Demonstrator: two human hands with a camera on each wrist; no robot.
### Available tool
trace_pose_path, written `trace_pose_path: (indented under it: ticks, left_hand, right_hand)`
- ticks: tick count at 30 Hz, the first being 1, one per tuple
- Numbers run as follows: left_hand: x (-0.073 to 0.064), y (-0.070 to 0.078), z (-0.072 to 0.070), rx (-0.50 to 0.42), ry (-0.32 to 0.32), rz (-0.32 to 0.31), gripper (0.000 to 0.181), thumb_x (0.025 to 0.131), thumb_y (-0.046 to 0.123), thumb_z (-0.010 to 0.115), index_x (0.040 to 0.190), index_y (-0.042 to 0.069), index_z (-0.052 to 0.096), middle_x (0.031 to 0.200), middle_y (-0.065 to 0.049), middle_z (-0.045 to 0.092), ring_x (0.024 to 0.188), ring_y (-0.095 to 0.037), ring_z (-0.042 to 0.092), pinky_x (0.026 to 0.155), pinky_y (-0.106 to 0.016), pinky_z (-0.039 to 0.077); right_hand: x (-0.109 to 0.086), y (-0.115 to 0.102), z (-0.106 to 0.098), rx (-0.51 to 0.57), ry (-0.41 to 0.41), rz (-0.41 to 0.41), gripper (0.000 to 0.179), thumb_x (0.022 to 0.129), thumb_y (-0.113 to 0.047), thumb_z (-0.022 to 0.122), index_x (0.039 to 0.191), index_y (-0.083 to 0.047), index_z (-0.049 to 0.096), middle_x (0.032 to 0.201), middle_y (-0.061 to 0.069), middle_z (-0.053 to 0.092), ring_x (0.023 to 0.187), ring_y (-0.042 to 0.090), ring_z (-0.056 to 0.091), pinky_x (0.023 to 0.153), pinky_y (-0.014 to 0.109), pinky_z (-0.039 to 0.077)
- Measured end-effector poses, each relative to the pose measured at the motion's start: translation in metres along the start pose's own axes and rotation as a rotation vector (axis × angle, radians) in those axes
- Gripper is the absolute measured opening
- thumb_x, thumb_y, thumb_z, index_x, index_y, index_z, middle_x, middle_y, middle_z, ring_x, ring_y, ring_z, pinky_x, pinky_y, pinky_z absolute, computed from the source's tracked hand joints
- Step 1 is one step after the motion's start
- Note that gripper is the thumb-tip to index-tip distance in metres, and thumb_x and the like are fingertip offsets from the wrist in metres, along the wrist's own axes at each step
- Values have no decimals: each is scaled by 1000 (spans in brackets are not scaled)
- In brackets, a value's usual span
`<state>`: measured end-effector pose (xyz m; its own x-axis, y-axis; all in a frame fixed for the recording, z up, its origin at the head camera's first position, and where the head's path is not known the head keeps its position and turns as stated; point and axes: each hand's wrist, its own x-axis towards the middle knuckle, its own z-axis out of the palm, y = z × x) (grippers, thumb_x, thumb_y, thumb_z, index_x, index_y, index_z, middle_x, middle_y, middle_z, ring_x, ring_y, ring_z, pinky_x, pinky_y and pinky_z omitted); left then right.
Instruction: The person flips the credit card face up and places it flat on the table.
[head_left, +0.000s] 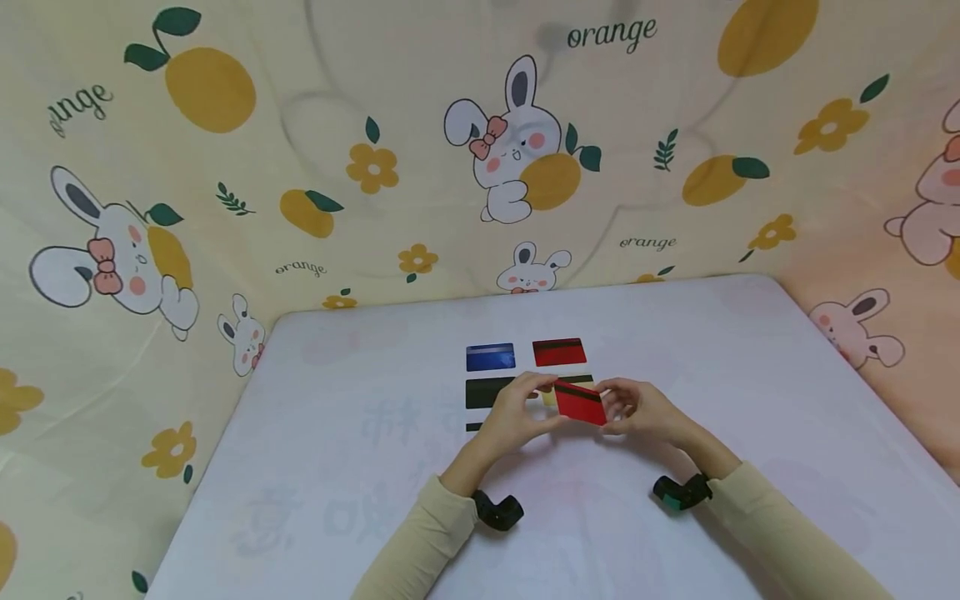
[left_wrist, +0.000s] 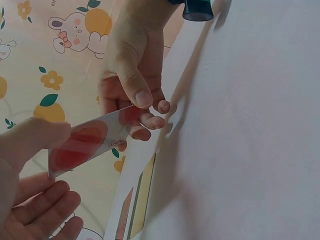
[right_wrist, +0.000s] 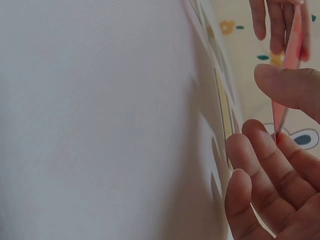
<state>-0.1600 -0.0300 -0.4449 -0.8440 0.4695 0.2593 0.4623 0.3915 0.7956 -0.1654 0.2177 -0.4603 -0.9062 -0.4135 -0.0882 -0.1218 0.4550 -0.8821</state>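
Both hands hold up one red card (head_left: 580, 405) with a dark stripe, over the table. At its left end my left hand (head_left: 513, 414) pinches it between thumb and fingers. The right hand (head_left: 651, 414) grips the opposite end, thumb on one side and fingertips on the other. In the left wrist view the card's other face (left_wrist: 82, 142) appears whitish with red shapes. The right wrist view catches the card (right_wrist: 291, 60) almost edge-on. Behind the held card lies a cream card (head_left: 549, 398) with a dark stripe, partly covered by it.
On the white table (head_left: 360, 500) lie a blue card (head_left: 491, 357), another red card (head_left: 559, 353) and a dark card (head_left: 486, 394). A black-striped card edge (head_left: 472, 427) peeks out beside the left hand. A patterned curtain (head_left: 420, 125) surrounds the table's back and sides.
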Motion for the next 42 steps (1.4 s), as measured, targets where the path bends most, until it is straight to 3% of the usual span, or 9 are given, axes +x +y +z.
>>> trace_pose_path:
  ticks: [6, 20, 26, 34, 42]
  left_hand:
    - [-3, -5, 2, 16, -6, -9, 54, 74, 14, 76, 123, -1, 55, 109, -16, 60, 99, -28, 59, 87, -36, 53]
    - [-8, -12, 6, 87, -20, -51, 51, 73, 19, 77, 117, 1, 58, 96, -11, 58, 89, -19, 55, 80, -25, 52]
    - [-8, -14, 6, 56, -32, -53, 53, 73, 17, 77, 119, 0, 57, 92, -12, 57, 86, -19, 54, 78, -25, 51]
    - [-9, -13, 5, 46, -76, -119, 57, 72, 17, 79, 121, 2, 56, 86, -12, 61, 73, -15, 54, 64, -12, 43]
    - [-11, -12, 5, 47, -120, -181, 55, 71, 17, 79, 119, 3, 57, 80, -11, 60, 62, -4, 45, 57, -11, 39]
  right_hand:
    - [-2, 2, 0, 5, -4, 2, 56, 71, -8, 77, 118, 3, 50, 96, 22, 64, 72, 4, 59, 64, 22, 49]
    - [-2, 4, 0, -17, -17, -39, 57, 68, -8, 79, 116, 3, 51, 78, 18, 59, 62, 2, 48, 54, 18, 43]
    - [-2, 4, 1, -9, -28, -83, 56, 67, -5, 78, 114, 4, 50, 74, 19, 57, 59, 1, 46, 52, 18, 42]
    - [-2, 5, 0, -57, -40, -61, 56, 67, -8, 79, 114, 3, 50, 74, 15, 56, 57, 1, 44, 53, 17, 40]
    - [-3, 9, 0, -63, -64, -66, 57, 69, -11, 79, 116, 2, 50, 74, 11, 56, 59, 0, 45, 54, 17, 41]
